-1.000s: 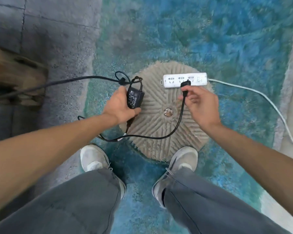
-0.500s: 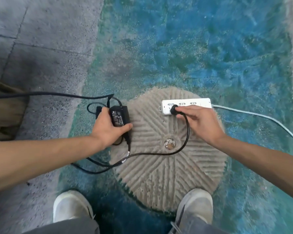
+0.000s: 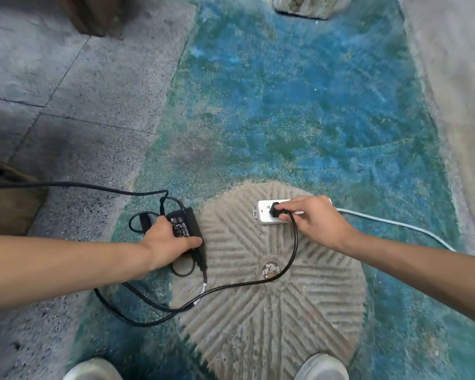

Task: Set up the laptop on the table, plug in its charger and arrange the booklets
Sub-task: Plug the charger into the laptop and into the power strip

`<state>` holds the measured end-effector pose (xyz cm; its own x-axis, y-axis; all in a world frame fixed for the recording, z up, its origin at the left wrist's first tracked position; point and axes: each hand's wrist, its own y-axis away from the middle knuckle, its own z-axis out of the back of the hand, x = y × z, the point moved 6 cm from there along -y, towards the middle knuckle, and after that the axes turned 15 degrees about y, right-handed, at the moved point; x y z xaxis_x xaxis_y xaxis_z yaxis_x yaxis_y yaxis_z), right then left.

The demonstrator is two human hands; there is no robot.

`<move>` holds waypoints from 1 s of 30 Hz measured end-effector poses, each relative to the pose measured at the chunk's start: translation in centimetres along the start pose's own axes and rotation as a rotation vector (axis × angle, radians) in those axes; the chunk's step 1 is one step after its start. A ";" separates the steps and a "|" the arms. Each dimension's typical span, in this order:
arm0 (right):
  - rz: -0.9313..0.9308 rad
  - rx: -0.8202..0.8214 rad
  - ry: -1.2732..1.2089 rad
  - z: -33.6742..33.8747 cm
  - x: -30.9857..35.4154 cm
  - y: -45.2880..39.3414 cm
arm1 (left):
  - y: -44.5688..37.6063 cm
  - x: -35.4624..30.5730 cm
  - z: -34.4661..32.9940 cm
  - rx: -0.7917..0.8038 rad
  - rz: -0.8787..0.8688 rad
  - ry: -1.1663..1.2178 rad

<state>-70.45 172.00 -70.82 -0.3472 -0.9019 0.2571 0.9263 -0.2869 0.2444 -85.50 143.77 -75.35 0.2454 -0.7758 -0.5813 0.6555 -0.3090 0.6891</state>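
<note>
Since the earlier frame the black plug [image 3: 274, 212] has gone from hanging above the white power strip [image 3: 269, 216] to sitting pushed into its left end, and both hands have dropped lower. The right hand [image 3: 316, 219] pinches the plug with curled fingers. The left hand [image 3: 166, 242] grips the black charger brick [image 3: 184, 222] at the left edge of the round grooved stone [image 3: 272, 297]. The black cable [image 3: 258, 282] loops across the stone between brick and plug.
</note>
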 end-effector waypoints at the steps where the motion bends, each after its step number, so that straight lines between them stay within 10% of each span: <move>1: 0.005 0.010 0.005 0.0 0.0 -0.2 | 0.1 0.0 0.2 -0.007 -0.009 -0.044; 8: 0.014 -0.002 0.046 0.0 0.2 -1.2 | 1.3 -1.7 1.5 0.145 -0.172 -0.853; 15: 0.003 0.028 0.004 0.0 0.2 -2.4 | 3.3 -2.5 -1.5 0.422 -1.236 -1.346; 23: 0.011 0.029 0.009 0.4 0.2 -2.5 | -0.3 -0.4 0.1 0.510 -1.059 -1.587; 30: 0.035 -0.045 0.052 0.8 -0.1 -2.9 | -2.2 -0.9 1.3 0.593 -0.851 -0.979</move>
<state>-73.21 173.20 -70.85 -0.3075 -0.9268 0.2153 0.9437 -0.2681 0.1936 -88.03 144.42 -75.81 -0.8086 -0.2258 -0.5433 -0.1006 -0.8567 0.5058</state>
